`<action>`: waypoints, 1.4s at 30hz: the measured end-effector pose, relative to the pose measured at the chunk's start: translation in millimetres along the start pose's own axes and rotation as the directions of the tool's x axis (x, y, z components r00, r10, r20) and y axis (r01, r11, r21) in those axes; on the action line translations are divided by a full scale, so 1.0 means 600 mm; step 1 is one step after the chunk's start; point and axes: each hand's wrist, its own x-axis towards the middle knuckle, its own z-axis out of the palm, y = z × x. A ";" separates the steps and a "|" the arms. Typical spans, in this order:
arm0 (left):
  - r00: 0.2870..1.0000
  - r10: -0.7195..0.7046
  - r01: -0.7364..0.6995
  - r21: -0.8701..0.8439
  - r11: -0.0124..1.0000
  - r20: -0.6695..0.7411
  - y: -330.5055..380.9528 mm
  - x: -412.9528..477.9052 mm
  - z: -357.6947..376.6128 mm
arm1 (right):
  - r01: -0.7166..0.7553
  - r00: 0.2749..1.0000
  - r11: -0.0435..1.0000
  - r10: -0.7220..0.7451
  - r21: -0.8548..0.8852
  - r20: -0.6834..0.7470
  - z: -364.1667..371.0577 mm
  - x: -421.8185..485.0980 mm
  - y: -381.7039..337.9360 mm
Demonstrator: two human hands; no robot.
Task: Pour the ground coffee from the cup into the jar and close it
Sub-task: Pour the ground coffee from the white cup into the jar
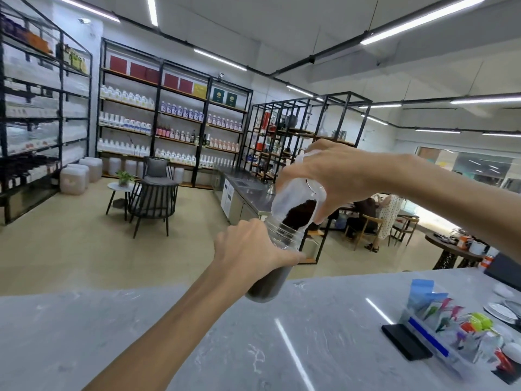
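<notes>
Now we are pouring: right hand (335, 170) fingers wrapping the tilted cup (298, 201), coffee sliding into the jar (275, 263) at its 7 o'clock, left hand (251, 249) gripping it above the table (197, 334). Capping is remaining; no lid in view.

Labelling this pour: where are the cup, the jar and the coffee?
cup (293, 190): head view, clear side wall.
jar (284, 234): head view, threaded neck.
ground coffee (300, 214): head view, dark heap at the cup's mouth.

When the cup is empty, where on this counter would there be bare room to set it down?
Bare marble counter lies left of the left hand's forearm, and between the jar and the black slab. The right end is crowded: sachet tray, plates.
</notes>
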 end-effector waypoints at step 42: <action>0.998 0.023 -0.024 -0.005 1.000 -0.053 0.015 -0.004 0.011 | -0.018 0.998 0.991 0.009 -0.135 -0.068 0.011 -0.018 -0.022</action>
